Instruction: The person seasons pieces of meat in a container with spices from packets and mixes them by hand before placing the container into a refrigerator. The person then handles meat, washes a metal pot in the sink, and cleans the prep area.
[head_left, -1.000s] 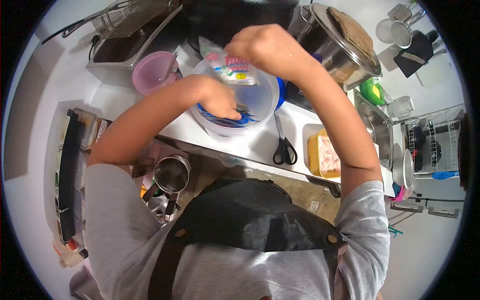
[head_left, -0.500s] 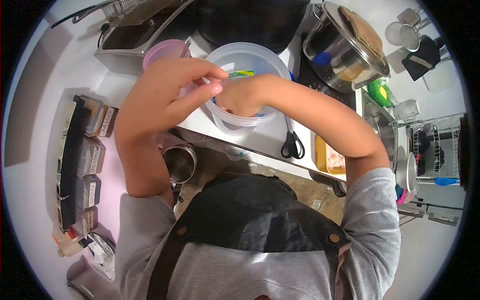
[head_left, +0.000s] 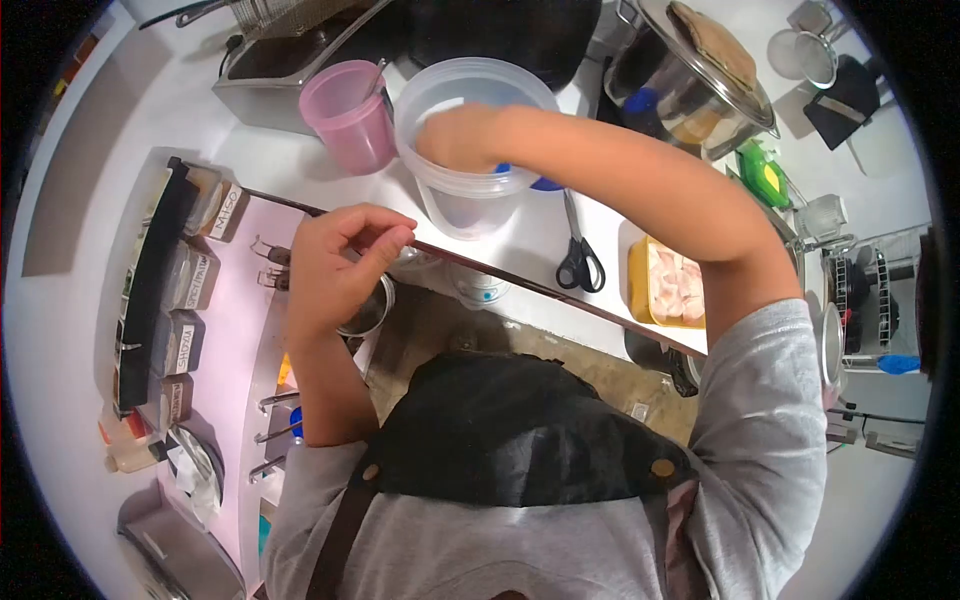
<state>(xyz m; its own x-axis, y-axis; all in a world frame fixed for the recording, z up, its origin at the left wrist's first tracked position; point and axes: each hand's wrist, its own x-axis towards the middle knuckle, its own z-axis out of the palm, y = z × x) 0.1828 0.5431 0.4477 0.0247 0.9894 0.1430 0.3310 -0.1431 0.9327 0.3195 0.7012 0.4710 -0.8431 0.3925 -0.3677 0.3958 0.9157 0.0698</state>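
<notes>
My right hand reaches into a clear plastic tub on the white counter. It is blurred, and its fingers are hidden inside. Something blue shows by the wrist, near the tub's rim. Off the counter's front edge, my left hand has its fingers curled, with thumb and index finger pinched together. Whatever may be between those fingertips cannot be made out. Just left of the tub stands a pink translucent pitcher with a metal utensil handle leaning out.
Black-handled scissors lie right of the tub, beside a yellow container of pale raw meat pieces. A large steel pot stands behind. Labelled containers line the left shelf. A fryer sits at back left.
My left hand has drawn back from the tub toward my body. My right hand stays inside the tub. A green-and-yellow item seen in the tub is out of sight. The view has shifted.
</notes>
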